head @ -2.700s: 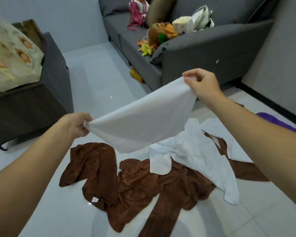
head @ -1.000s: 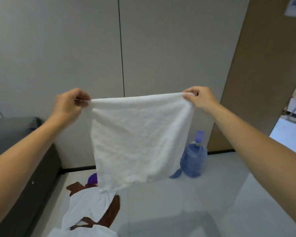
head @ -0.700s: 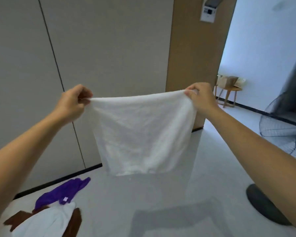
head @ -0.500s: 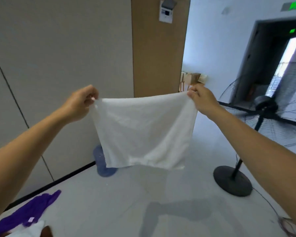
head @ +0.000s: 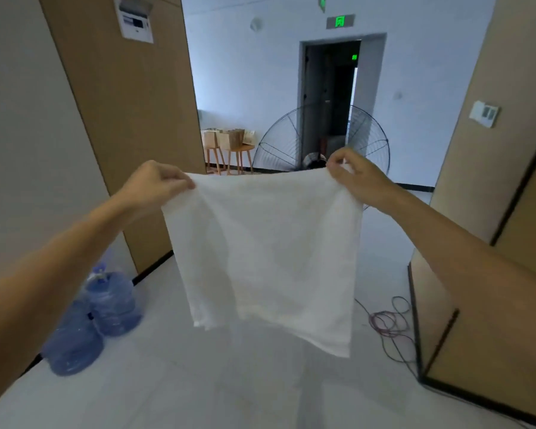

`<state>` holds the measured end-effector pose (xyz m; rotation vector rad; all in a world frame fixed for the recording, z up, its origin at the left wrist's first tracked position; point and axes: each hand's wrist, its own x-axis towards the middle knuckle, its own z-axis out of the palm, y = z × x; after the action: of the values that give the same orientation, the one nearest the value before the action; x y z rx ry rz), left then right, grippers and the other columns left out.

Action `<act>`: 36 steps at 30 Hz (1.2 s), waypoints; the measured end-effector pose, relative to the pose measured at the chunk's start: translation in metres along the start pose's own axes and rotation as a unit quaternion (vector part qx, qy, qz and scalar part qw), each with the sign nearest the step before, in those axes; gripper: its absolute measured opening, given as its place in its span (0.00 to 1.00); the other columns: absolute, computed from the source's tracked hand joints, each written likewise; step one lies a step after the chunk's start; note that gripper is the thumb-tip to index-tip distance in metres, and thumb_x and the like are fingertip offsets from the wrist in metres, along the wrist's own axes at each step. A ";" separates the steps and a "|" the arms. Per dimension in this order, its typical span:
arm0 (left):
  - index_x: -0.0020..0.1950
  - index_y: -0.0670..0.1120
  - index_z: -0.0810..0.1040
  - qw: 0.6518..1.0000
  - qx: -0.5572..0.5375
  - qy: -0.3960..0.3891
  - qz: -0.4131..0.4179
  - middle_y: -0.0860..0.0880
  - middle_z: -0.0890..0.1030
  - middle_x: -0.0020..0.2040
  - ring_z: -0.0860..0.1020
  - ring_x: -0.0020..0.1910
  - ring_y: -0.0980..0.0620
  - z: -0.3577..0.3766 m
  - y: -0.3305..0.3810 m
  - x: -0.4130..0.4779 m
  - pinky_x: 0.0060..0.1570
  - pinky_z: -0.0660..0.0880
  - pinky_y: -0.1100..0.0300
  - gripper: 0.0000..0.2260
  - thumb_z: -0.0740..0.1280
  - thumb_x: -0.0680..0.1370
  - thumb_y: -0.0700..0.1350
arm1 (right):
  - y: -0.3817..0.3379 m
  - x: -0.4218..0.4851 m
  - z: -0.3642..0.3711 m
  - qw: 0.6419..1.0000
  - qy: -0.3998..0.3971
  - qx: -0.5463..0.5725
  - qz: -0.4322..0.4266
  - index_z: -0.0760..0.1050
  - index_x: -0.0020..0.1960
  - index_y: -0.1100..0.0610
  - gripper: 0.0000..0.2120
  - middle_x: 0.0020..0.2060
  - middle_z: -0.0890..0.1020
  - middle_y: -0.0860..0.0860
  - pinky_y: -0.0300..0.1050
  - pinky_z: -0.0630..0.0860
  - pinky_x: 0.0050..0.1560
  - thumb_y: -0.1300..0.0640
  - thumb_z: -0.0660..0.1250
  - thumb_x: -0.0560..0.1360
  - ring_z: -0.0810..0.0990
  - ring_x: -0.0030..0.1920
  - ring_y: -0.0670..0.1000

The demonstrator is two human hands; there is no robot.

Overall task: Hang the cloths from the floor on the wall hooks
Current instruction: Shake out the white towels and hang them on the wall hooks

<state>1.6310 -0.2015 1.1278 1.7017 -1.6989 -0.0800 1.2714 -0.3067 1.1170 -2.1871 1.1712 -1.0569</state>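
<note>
White cloth (head: 266,255): one piece, held up in the air in front of the person, spread flat between both hands and hanging down from its top edge. Lower edge hangs free above the floor (head: 198,382); right lower corner hangs lower than the left.

Left hand (head: 155,184): fingers curled, pinching the cloth's top left corner.

Right hand (head: 353,174): fingers curled, pinching the cloth's top right corner.

Water bottles (head: 93,317): two large blue ones, standing on the floor at the left, touching or just beside each other, close to the foot of the brown wall panel (head: 127,119).

Standing fan (head: 291,147): large, wire-caged, behind the cloth, its lower part hidden by it.

Wooden stools (head: 229,150): against the far white wall, left of the fan, carrying small boxes.

Doorway (head: 331,94): dark, in the far wall, with a green lit sign (head: 339,21) above.

Cables (head: 387,323): red and dark loops on the floor at the right, beside a brown panel (head: 477,305).

Wall switch (head: 485,114): white, on the right-hand panel.
</note>
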 end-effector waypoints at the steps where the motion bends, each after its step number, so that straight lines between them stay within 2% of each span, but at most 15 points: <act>1: 0.42 0.53 0.83 1.000 -0.022 -0.003 0.009 0.54 0.81 0.43 0.77 0.43 0.57 0.015 0.018 0.007 0.45 0.71 0.61 0.05 0.69 0.77 0.45 | 0.010 -0.010 -0.021 1.000 -0.004 -0.021 0.005 0.72 0.53 0.45 0.03 0.50 0.75 0.37 0.40 0.71 0.43 0.48 0.63 0.80 0.75 0.49 0.44; 3: 0.39 0.51 0.82 0.998 -0.052 -0.008 0.042 0.55 0.81 0.41 0.77 0.41 0.60 0.043 0.052 0.019 0.44 0.71 0.63 0.04 0.74 0.73 0.46 | 0.025 -0.031 -0.056 0.998 -0.003 -0.067 0.011 0.71 0.54 0.44 0.07 0.47 0.73 0.37 0.37 0.69 0.40 0.48 0.67 0.78 0.73 0.45 0.39; 6: 0.41 0.43 0.81 0.994 -0.075 -0.030 0.078 0.50 0.81 0.42 0.77 0.40 0.55 0.076 0.089 0.040 0.41 0.72 0.62 0.07 0.77 0.70 0.44 | 0.036 -0.061 -0.096 0.993 0.020 -0.112 0.037 0.72 0.57 0.44 0.09 0.46 0.71 0.38 0.35 0.67 0.38 0.49 0.67 0.78 0.72 0.44 0.39; 9: 0.37 0.50 0.76 0.984 -0.061 -0.068 0.155 0.54 0.77 0.39 0.73 0.38 0.55 0.101 0.119 0.058 0.35 0.67 0.70 0.11 0.77 0.69 0.42 | 0.041 -0.090 -0.127 0.983 0.051 -0.165 0.065 0.72 0.55 0.36 0.06 0.52 0.74 0.46 0.40 0.73 0.45 0.44 0.64 0.79 0.75 0.50 0.47; 11: 0.39 0.55 0.75 0.967 -0.062 -0.107 0.221 0.55 0.77 0.41 0.73 0.43 0.53 0.114 0.139 0.066 0.38 0.67 0.71 0.13 0.76 0.71 0.41 | 0.042 -0.109 -0.144 0.976 0.081 -0.188 0.080 0.71 0.51 0.31 0.06 0.56 0.77 0.50 0.46 0.76 0.52 0.44 0.64 0.78 0.77 0.54 0.51; 13: 0.36 0.58 0.76 0.943 -0.053 -0.148 0.292 0.59 0.78 0.45 0.74 0.47 0.55 0.126 0.158 0.070 0.44 0.67 0.75 0.15 0.73 0.73 0.38 | 0.040 -0.126 -0.156 0.968 0.124 -0.199 0.093 0.73 0.54 0.38 0.07 0.54 0.77 0.48 0.40 0.73 0.53 0.49 0.66 0.78 0.76 0.54 0.51; 16: 0.41 0.63 0.78 0.906 -0.041 -0.210 0.366 0.59 0.78 0.48 0.72 0.47 0.62 0.139 0.186 0.072 0.45 0.63 0.83 0.21 0.68 0.76 0.34 | 0.030 -0.150 -0.167 0.953 0.172 -0.230 0.097 0.74 0.61 0.51 0.11 0.50 0.74 0.38 0.22 0.63 0.46 0.57 0.67 0.78 0.71 0.53 0.46; 18: 0.39 0.70 0.78 0.881 -0.042 -0.253 0.398 0.63 0.79 0.48 0.74 0.47 0.61 0.149 0.204 0.077 0.46 0.65 0.81 0.28 0.67 0.77 0.33 | 0.025 -0.170 -0.174 0.943 0.182 -0.257 0.110 0.74 0.64 0.55 0.14 0.55 0.75 0.43 0.17 0.60 0.46 0.60 0.66 0.79 0.71 0.55 0.44; 19: 0.39 0.72 0.78 0.873 -0.044 -0.265 0.407 0.64 0.80 0.47 0.76 0.48 0.60 0.155 0.212 0.080 0.47 0.67 0.78 0.29 0.67 0.77 0.33 | 0.023 -0.181 -0.178 0.939 0.183 -0.266 0.117 0.74 0.65 0.57 0.15 0.56 0.75 0.45 0.17 0.60 0.47 0.62 0.64 0.79 0.71 0.54 0.42; 22: 0.42 0.71 0.79 0.856 -0.061 -0.284 0.428 0.55 0.81 0.53 0.78 0.52 0.52 0.176 0.239 0.077 0.51 0.71 0.66 0.26 0.66 0.78 0.36 | 0.015 -0.218 -0.192 0.926 0.201 -0.283 0.151 0.75 0.66 0.56 0.16 0.57 0.75 0.43 0.17 0.61 0.50 0.66 0.60 0.80 0.72 0.54 0.38; 25: 0.48 0.64 0.80 0.845 -0.093 -0.298 0.433 0.54 0.79 0.57 0.78 0.52 0.54 0.195 0.273 0.064 0.44 0.70 0.77 0.20 0.65 0.79 0.36 | 0.005 -0.254 -0.210 0.909 0.219 -0.306 0.180 0.78 0.62 0.55 0.16 0.58 0.75 0.41 0.17 0.60 0.53 0.67 0.58 0.81 0.72 0.59 0.41; 29: 0.48 0.62 0.80 0.834 -0.126 -0.321 0.431 0.55 0.80 0.53 0.76 0.42 0.62 0.213 0.328 0.045 0.36 0.68 0.78 0.19 0.64 0.79 0.35 | 0.002 -0.296 -0.242 0.894 0.248 -0.306 0.215 0.82 0.55 0.54 0.16 0.57 0.77 0.43 0.18 0.62 0.51 0.67 0.58 0.81 0.75 0.57 0.41; 31: 0.50 0.60 0.81 0.832 -0.126 -0.328 0.430 0.54 0.79 0.53 0.76 0.43 0.59 0.221 0.358 0.033 0.40 0.68 0.76 0.19 0.63 0.79 0.35 | 0.006 -0.315 -0.260 0.885 0.256 -0.313 0.232 0.82 0.55 0.53 0.16 0.56 0.77 0.43 0.20 0.63 0.50 0.66 0.57 0.82 0.76 0.53 0.40; 33: 0.53 0.57 0.82 0.830 -0.141 -0.331 0.426 0.52 0.78 0.56 0.76 0.51 0.52 0.234 0.388 0.020 0.49 0.69 0.68 0.17 0.62 0.79 0.35 | 0.013 -0.334 -0.280 0.875 0.256 -0.328 0.249 0.81 0.56 0.53 0.16 0.58 0.78 0.44 0.26 0.67 0.51 0.65 0.57 0.82 0.78 0.54 0.43; 36: 0.53 0.53 0.83 0.827 -0.185 -0.334 0.412 0.54 0.78 0.55 0.74 0.53 0.55 0.254 0.436 -0.002 0.53 0.68 0.64 0.10 0.66 0.78 0.39 | 0.027 -0.363 -0.315 0.861 0.261 -0.350 0.262 0.80 0.59 0.54 0.15 0.62 0.78 0.48 0.26 0.68 0.44 0.63 0.56 0.82 0.76 0.49 0.41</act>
<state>1.1306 -0.2541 1.1638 0.5487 -2.5866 -0.6114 0.8821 -0.0252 1.1393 -1.8354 2.5579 -1.1057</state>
